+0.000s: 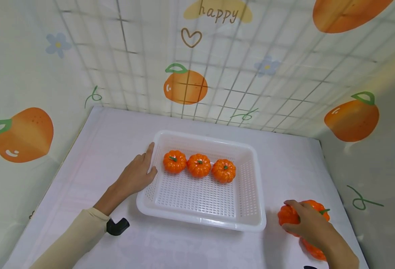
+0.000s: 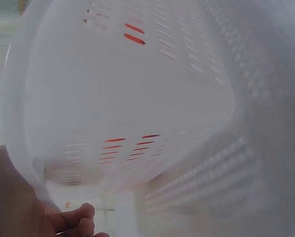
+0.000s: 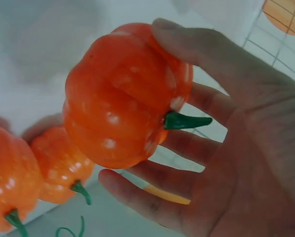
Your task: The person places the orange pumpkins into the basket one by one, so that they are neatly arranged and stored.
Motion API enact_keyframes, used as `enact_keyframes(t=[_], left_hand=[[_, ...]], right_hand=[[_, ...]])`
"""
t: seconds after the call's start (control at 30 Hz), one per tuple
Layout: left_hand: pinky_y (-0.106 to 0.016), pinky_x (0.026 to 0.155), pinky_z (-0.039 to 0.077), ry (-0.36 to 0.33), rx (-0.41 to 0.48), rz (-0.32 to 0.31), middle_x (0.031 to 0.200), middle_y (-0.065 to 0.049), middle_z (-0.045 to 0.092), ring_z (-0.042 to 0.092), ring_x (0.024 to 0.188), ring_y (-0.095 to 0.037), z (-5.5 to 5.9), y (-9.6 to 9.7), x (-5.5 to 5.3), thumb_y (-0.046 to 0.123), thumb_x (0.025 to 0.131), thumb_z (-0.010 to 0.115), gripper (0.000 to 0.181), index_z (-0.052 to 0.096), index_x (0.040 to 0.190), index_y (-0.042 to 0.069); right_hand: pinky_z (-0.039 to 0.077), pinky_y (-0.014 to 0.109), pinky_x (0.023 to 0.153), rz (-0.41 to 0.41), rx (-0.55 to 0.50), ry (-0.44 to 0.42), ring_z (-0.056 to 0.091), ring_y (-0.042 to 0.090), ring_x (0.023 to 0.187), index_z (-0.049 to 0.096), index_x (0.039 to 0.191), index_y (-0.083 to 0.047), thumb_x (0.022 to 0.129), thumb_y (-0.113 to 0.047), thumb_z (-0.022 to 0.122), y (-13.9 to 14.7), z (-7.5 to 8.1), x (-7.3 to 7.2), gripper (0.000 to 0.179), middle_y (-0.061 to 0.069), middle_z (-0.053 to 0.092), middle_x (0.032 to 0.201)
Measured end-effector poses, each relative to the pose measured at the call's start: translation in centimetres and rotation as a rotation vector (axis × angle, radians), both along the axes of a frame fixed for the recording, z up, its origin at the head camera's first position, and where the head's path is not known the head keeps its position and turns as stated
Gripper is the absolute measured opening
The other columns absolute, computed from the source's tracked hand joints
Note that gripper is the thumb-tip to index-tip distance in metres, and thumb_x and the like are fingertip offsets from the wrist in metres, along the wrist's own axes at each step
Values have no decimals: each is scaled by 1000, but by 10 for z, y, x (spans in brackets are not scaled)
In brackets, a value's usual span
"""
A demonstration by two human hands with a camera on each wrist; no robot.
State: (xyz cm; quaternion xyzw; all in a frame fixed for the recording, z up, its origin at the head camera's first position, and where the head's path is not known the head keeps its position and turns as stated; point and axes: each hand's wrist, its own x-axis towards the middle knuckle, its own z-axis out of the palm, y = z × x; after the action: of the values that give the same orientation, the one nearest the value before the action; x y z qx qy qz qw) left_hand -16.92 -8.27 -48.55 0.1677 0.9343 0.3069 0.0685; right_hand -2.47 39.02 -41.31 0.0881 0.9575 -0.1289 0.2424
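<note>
A white plastic basket (image 1: 197, 220) holds three small orange pumpkins: a left one (image 1: 174, 162), a middle one (image 1: 198, 165) and a right one (image 1: 223, 171). At its left rim, my left hand (image 1: 136, 175) grips the edge, thumb over the rim, other fingertips (image 2: 86, 217) curled outside. Right of the basket, my right hand (image 1: 313, 224) holds another pumpkin (image 3: 123, 98) between thumb and fingers; its green stem points toward the palm. Two more pumpkins lie beside that hand, one (image 3: 61, 163) farther off and one (image 3: 12, 177) nearer, partly hidden in the head view.
The white tabletop (image 1: 116, 123) meets a fruit-printed sheet (image 1: 143, 74) at the back, with a wire grid showing through. Similar sheeting hangs at both sides, the right one (image 1: 369, 168) close to the loose pumpkins. A black wrist mount (image 1: 117, 226) juts from my left sleeve.
</note>
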Motion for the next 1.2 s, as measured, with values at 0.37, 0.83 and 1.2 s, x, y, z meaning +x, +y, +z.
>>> enact_keyframes(t=[0.37,0.83,1.2], left_hand=[[-29,59,57,-1,-8,0,116,-20,59,53,82,-24,2,0,0,20,97,54,81,6,160,7],[-28,58,55,6,7,-17,116,-21,59,53,83,-25,1,-1,-1,19,97,53,79,6,160,5],[-29,59,56,5,13,-17,118,-22,59,52,84,-25,0,-1,-1,19,97,54,79,7,160,4]], right_hand=[[56,60,71,-36,32,26,56,42,96,40,147,-8,75,-42,85,-4,21,-15,91,34,42,130],[54,59,68,78,66,138,53,47,99,43,145,-7,81,-40,81,-24,46,-32,81,34,41,132],[55,59,69,134,40,215,53,49,105,42,146,-9,82,-34,80,-45,60,-44,79,31,41,136]])
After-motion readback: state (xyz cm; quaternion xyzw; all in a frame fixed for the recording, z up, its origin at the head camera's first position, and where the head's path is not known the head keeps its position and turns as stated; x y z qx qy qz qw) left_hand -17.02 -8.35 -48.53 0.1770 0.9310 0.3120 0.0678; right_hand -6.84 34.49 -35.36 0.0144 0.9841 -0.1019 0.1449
